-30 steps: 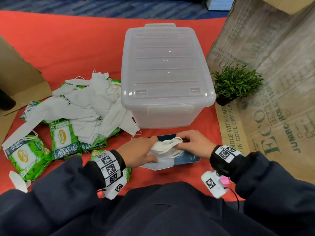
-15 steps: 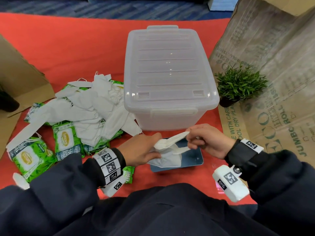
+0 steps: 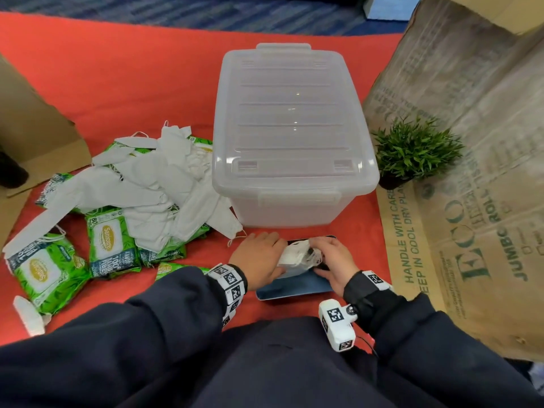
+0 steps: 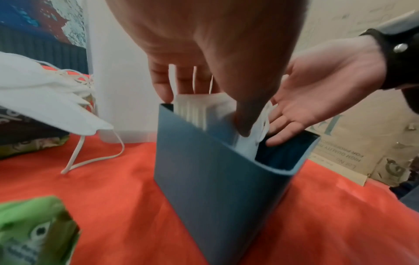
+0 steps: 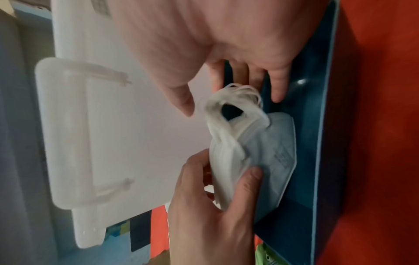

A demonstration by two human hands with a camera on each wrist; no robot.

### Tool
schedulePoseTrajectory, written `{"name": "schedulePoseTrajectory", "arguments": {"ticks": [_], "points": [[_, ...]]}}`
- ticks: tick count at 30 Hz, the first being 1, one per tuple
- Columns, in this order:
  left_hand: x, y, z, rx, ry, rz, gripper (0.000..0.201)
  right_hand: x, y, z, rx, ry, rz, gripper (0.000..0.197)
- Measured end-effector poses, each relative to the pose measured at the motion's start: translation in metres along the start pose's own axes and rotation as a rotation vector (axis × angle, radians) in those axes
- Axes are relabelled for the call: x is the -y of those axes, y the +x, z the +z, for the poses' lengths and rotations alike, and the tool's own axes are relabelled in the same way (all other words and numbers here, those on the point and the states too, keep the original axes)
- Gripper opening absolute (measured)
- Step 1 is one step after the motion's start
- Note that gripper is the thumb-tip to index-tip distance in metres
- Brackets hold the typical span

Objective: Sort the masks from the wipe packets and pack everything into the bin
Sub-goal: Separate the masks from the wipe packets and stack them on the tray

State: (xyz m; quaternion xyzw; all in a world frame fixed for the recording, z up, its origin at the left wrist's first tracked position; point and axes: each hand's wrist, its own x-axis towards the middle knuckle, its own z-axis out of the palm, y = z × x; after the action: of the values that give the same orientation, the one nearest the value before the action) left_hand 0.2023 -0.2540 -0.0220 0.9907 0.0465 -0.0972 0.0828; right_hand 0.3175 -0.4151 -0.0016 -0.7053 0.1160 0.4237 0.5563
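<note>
My left hand [image 3: 273,256] grips a folded stack of white masks [image 3: 295,256] between thumb and fingers, and the stack stands partly inside a small blue box [image 3: 294,290] in front of the closed clear bin [image 3: 291,128]. In the right wrist view the masks [image 5: 260,152] lean on the blue box [image 5: 317,143] wall, ear loops [image 5: 231,100] bunched on top. My right hand [image 3: 321,254] is open, its straight fingers [image 4: 283,132] reaching into the box beside the masks. A loose mask pile [image 3: 153,189] lies over green wipe packets [image 3: 110,242] at the left.
A small potted plant [image 3: 412,151] stands right of the bin, against a large printed cardboard sheet [image 3: 471,172]. More cardboard [image 3: 29,128] lies at the far left. One stray white mask [image 3: 29,316] lies near the front left on the red cloth [image 3: 132,69].
Half a second ago my right hand pinched the top of the masks, raised above the box. Now it has let go and opened, and the stack sits lower in the box.
</note>
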Motion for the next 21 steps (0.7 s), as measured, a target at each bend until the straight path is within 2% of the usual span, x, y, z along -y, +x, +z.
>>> {"name": "schedulePoseTrajectory", "arguments": {"ticks": [4,6,8,11,14,17,21], "points": [[0.001,-0.002,0.012,-0.122,0.036,-0.017,0.077,-0.003,-0.003,0.005,-0.031,0.106,0.044,0.023],[0.000,-0.003,0.014,-0.168,0.019,-0.020,0.087,-0.004,-0.003,0.009,-0.041,0.156,0.071,0.029],[0.001,-0.002,0.019,-0.132,-0.016,-0.019,0.090,-0.005,-0.002,0.013,-0.026,0.206,0.103,0.036],[0.006,-0.001,0.030,-0.034,-0.085,-0.026,0.096,-0.008,0.001,0.020,0.029,0.211,0.142,0.056],[0.009,-0.002,0.033,-0.047,-0.129,-0.007,0.099,-0.013,0.008,0.015,0.010,0.199,0.147,0.062],[0.017,-0.009,0.023,-0.104,-0.271,-0.035,0.103,-0.005,-0.002,0.015,-0.016,0.238,0.145,0.056],[0.047,-0.035,0.008,-0.235,-0.576,-0.208,0.097,0.009,-0.022,0.008,-0.105,0.231,0.027,0.017]]}}
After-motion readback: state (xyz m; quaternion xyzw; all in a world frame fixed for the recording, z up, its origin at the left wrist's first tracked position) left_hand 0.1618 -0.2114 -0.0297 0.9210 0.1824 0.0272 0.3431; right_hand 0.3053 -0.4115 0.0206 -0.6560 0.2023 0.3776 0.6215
